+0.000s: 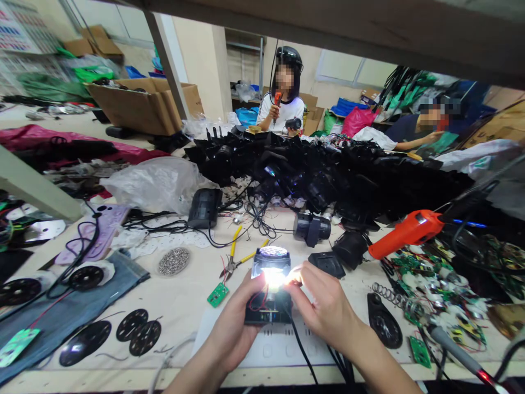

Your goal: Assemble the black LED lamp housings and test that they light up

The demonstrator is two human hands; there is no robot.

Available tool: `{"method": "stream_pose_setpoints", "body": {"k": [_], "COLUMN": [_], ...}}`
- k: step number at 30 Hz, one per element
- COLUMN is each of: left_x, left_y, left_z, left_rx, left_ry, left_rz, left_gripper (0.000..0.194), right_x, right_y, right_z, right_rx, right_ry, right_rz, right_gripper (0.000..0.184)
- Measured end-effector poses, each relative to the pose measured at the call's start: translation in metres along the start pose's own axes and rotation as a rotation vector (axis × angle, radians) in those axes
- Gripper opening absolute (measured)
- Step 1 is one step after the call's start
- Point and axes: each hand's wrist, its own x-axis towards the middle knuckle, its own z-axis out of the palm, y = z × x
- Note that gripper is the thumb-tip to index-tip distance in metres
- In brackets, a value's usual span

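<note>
An opened black lamp housing (268,316) with a faceted clear dome and thin red wires is gripped in my left hand (240,303). Bright white light shines from its middle and washes out the detail there. My right hand (326,298) has its fingertips pinched at the right edge of the glow; what they hold, if anything, is lost in the glare. Left of the lamp lie yellow-handled cutters (230,266), a small green circuit board (217,294) and a round heap of screws (174,261). A black cover (327,265) rests just beyond my right hand.
An orange electric screwdriver (406,235) hangs at right above piled circuit boards (435,290). A soldering iron (455,350) lies at front right. Black discs (139,332) sit at left. Black lamp parts (287,164) form a heap behind; two people work beyond it.
</note>
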Motion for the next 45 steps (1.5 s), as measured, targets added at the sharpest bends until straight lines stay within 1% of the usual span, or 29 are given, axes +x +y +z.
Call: {"method": "stream_pose_setpoints", "body": {"k": [3,8,12,14,17,21,24,26,31,36,38,41,45], "left_x": [-0.003,-0.006,-0.005,-0.003,-0.002,-0.003,-0.003,-0.003,-0.003,0.002,0.006,0.012,0.018], "left_y": [-0.005,-0.008,-0.008,-0.008,-0.006,0.001,0.007,0.011,0.017,0.022,0.023,0.025,0.029], "left_z": [-0.003,-0.011,-0.019,-0.022,-0.027,-0.032,-0.033,-0.032,-0.029,-0.029,-0.030,-0.032,-0.035], "left_rx": [0.094,0.186,0.250,0.258,0.250,0.239,0.336,0.368,0.339,0.365,0.330,0.251,0.179], "left_ry": [-0.043,-0.029,-0.008,-0.014,-0.036,-0.111,-0.102,-0.092,-0.092,-0.120,-0.129,-0.143,-0.178], "left_rz": [0.088,0.185,0.207,0.252,0.316,0.295,0.277,0.273,0.265,0.291,0.260,0.184,0.163], "left_gripper": [0.044,0.063,0.061,0.060,0.063,0.077,0.085,0.083,0.073,0.065,0.063,0.055,0.043], "right_x": [-0.003,-0.005,-0.004,-0.004,-0.002,0.001,0.003,0.004,0.005,0.005,0.006,0.008,0.010], "right_y": [-0.004,-0.011,-0.015,-0.017,-0.018,-0.019,-0.018,-0.017,-0.014,-0.010,-0.008,-0.008,-0.009], "right_z": [0.001,-0.001,-0.002,-0.001,-0.001,0.000,0.002,0.004,0.007,0.009,0.010,0.011,0.008], "right_rx": [-0.058,-0.115,-0.113,-0.110,-0.103,-0.087,-0.081,-0.081,-0.088,-0.077,-0.066,-0.056,0.002], "right_ry": [0.014,0.020,0.001,-0.005,-0.009,0.009,0.011,0.014,0.035,0.037,0.035,0.048,0.079], "right_rz": [-0.065,-0.135,-0.143,-0.153,-0.169,-0.175,-0.179,-0.183,-0.182,-0.175,-0.165,-0.144,-0.110], "right_gripper": [0.017,0.015,0.016,0.016,0.015,0.016,0.017,0.017,0.019,0.018,0.018,0.016,0.019]}}
